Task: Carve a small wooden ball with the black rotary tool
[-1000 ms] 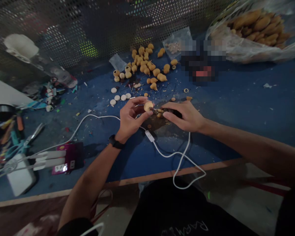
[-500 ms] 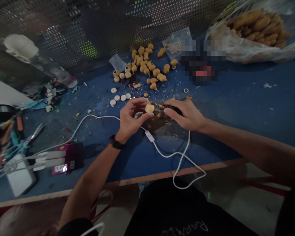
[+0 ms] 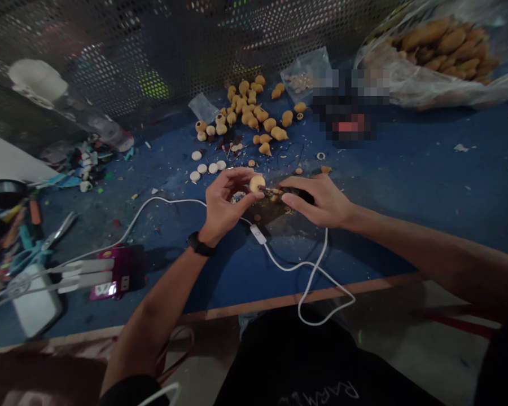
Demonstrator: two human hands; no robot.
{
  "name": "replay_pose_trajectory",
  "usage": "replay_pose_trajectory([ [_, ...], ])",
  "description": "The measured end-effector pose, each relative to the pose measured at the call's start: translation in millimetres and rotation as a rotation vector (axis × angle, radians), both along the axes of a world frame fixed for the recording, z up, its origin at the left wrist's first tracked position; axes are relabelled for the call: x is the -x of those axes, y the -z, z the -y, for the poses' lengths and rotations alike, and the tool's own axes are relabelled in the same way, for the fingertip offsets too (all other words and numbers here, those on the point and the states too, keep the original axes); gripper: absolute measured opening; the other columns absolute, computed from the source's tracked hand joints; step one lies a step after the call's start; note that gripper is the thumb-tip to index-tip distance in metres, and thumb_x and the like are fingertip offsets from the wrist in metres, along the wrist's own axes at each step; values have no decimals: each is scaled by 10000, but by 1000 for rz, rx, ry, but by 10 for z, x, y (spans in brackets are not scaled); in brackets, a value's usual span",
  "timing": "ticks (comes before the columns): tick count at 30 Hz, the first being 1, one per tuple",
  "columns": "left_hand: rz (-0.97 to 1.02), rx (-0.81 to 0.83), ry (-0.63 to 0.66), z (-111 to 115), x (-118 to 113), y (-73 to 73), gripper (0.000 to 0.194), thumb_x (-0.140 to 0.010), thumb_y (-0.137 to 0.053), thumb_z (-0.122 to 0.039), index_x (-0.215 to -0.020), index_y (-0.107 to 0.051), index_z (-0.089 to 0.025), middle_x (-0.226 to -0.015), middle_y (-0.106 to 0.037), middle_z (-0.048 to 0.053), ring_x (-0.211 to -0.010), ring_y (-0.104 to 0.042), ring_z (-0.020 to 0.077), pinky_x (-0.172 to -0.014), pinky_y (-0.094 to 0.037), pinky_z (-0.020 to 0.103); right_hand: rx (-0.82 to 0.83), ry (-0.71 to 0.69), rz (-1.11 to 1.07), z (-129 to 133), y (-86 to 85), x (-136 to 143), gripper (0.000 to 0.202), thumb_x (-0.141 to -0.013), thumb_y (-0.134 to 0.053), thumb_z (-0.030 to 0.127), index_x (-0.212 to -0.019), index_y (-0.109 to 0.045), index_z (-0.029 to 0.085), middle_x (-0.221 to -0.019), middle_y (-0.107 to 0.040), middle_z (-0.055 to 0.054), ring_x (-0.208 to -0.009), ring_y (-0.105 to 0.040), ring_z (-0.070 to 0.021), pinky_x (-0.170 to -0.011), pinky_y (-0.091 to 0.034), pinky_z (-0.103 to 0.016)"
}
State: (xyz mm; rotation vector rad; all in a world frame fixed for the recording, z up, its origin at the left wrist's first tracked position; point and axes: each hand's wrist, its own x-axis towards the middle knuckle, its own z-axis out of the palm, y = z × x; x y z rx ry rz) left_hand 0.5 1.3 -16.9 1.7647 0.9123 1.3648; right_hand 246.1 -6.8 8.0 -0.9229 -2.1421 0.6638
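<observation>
our left hand (image 3: 224,198) pinches pale piece (image 3: 257,181); our right hand (image 3: 322,200) grips tool (image 3: 301,195), tip at piece; gourds (image 3: 260,114) beyond.

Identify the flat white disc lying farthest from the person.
The lone flat white disc at the back left; the other four lie closer to the left hand.

Your left hand (image 3: 224,198) and right hand (image 3: 322,198) are bare; a broad black wristband (image 3: 201,245) circles your left wrist, its face too dark to make out; your T-shirt (image 3: 275,361) is black, with thin white lettering (image 3: 317,396), uneven like handwriting and only partly legible; your left sleeve (image 3: 133,391) is black and short, ending above the elbow; your right sleeve (image 3: 502,361) is equally dark; pale blue cloth (image 3: 245,323) peeks out beside the shirt.
</observation>
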Motion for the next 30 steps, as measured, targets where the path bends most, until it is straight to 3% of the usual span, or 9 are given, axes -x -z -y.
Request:
replay_pose_trajectory([
  [9,17,22,5,1,-6,-24,522,-781,-933,-442,-1184,-672,-239,-1115,-827,62,-937,-809,181,-794,-660,306,-20,-16,-20,2,16,-1,346,-1056,-537,441,-1068,-743,163,-759,-726,-20,-642,-645,-158,-636,-435,-296],
  [13,56,30,0,22,-25,-59,445,-779,-938,-404,-1116,-708,-224,-1083,-832,58,-920,-804,171,-800,-657,298,56,31,-68,1,-3,-2,343,-1069,-509,456,-1026,-718,187,-699,-673,3,-638,-637,-158,-626,-440,-293],
  [17,63,126,5,8,-4,-48,387,-862,-858,-456,-1143,-730,-222,-1143,-822,81,-973,-795,192,-839,-660,341,106,56,-102,-7,-12,-5,325,-1063,-508,452,-990,-699,200,-690,-642,9,-651,-630,-159,-622,-443,-292],
  [21,190,244,31,-46,43,-34,398,-895,-791,-550,-1161,-731,-260,-1079,-803,48,-852,-795,184,-675,-621,289,120,53,-108,-8,0,-6,331,-1063,-502,454,-1016,-698,191,-662,-611,21,-598,-582,-147,-597,-417,-295],
  [26,357,422,3,-39,29,-112,324,-905,-770,-493,-1113,-739,-246,-981,-796,31,-765,-760,156,-631,-574,255,112,58,-103,-8,-10,0,324,-1059,-506,440,-1007,-698,184,-661,-606,20,-624,-586,-149,-617,-408,-297],
  [30,417,461,4,-29,15,-145,332,-829,-846,-443,-1084,-758,-251,-959,-781,8,-755,-754,132,-622,-559,223,91,47,-84,-16,-23,2,326,-1066,-494,428,-997,-693,179,-632,-593,28,-590,-571,-141,-605,-387,-303],
])
